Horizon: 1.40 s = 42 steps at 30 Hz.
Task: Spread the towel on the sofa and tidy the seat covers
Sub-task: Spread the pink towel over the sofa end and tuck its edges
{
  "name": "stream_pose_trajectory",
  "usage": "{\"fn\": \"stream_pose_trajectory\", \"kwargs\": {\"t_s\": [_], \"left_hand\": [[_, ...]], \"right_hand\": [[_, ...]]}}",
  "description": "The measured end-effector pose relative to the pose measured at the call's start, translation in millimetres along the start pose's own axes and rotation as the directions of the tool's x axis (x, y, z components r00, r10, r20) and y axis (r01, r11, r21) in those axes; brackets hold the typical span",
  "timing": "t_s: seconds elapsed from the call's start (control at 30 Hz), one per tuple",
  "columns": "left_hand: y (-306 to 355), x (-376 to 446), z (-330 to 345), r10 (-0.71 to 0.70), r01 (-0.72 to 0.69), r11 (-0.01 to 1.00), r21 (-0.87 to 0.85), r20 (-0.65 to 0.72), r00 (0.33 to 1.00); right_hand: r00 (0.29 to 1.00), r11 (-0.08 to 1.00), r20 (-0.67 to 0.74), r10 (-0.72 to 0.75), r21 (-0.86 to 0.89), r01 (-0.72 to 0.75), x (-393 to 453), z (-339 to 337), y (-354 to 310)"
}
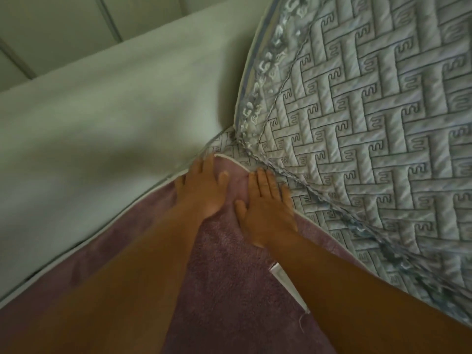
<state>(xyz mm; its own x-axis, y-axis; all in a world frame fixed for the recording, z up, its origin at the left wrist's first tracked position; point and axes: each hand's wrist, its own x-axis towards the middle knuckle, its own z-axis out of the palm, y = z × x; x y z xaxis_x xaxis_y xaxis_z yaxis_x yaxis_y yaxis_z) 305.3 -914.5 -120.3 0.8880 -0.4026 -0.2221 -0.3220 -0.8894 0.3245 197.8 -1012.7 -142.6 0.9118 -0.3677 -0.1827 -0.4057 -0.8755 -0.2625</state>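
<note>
A mauve terry towel (224,272) with white piping lies flat on the sofa seat, its far corner reaching into the gap between two cushions. My left hand (204,190) rests flat on that corner, fingers spread, holding nothing. My right hand (265,208) lies flat beside it on the towel, fingers near the towel's white edge. A quilted grey-blue seat cover (370,129) with a fringed border drapes the cushion to the right, and its fringe touches the towel's right edge. A white label (288,287) sticks up from the towel by my right forearm.
A plain pale green sofa cushion (107,129) fills the left side, bordering the towel's left edge. Pale wall panels (51,26) show at the top left. A second piece of quilted cover (224,146) peeks out in the corner beyond the towel.
</note>
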Motion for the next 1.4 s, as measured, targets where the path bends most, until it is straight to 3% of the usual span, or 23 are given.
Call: {"fn": "stream_pose_trajectory", "kwargs": {"t_s": [0.17, 0.3, 0.37, 0.5, 0.7, 1.0, 1.1, 1.27, 1.33, 1.4], "left_hand": [[-6, -66, 13, 0.015, -0.029, 0.992, 0.122, 0.107, 0.994], [0, -105, 14, 0.059, -0.056, 0.988, 0.143, -0.016, 0.998], [18, -128, 19, 0.14, -0.141, 0.984, 0.105, 0.015, 0.99], [70, -175, 37, 0.259, -0.271, 0.962, 0.033, 0.204, 0.944], [156, -241, 70, 0.394, -0.414, 0.91, -0.027, 0.367, 0.843], [229, -329, 121, 0.378, -0.392, 0.919, -0.037, 0.356, 0.854], [248, -364, 136, 0.431, -0.448, 0.893, -0.052, 0.388, 0.814], [278, -423, 156, 0.552, -0.588, 0.802, -0.103, 0.504, 0.664], [276, -431, 150, 0.573, -0.593, 0.797, -0.115, 0.458, 0.68], [266, -434, 138, 0.536, -0.525, 0.84, -0.136, 0.355, 0.766]], "right_hand": [[0.994, 1.0, 0.11, 0.012, -0.014, -0.01, -18, -11, -8], [0.995, 0.995, 0.091, -0.048, -0.078, 0.055, -75, -12, -1], [0.994, 0.996, 0.105, -0.02, -0.088, 0.029, -104, -15, 17], [0.985, 0.992, 0.162, 0.066, -0.121, -0.046, -162, -26, 67], [0.958, 0.979, 0.239, 0.159, -0.16, -0.123, -238, -55, 143], [0.961, 0.972, 0.211, 0.18, -0.189, -0.141, -319, -78, 214], [0.956, 0.965, 0.202, 0.212, -0.198, -0.172, -347, -76, 240], [0.954, 0.957, 0.22, 0.205, -0.248, -0.149, -381, -80, 267], [0.967, 0.962, 0.222, 0.123, -0.265, -0.061, -388, -83, 263], [0.977, 0.972, 0.212, 0.027, -0.235, 0.025, -390, -86, 255]]}}
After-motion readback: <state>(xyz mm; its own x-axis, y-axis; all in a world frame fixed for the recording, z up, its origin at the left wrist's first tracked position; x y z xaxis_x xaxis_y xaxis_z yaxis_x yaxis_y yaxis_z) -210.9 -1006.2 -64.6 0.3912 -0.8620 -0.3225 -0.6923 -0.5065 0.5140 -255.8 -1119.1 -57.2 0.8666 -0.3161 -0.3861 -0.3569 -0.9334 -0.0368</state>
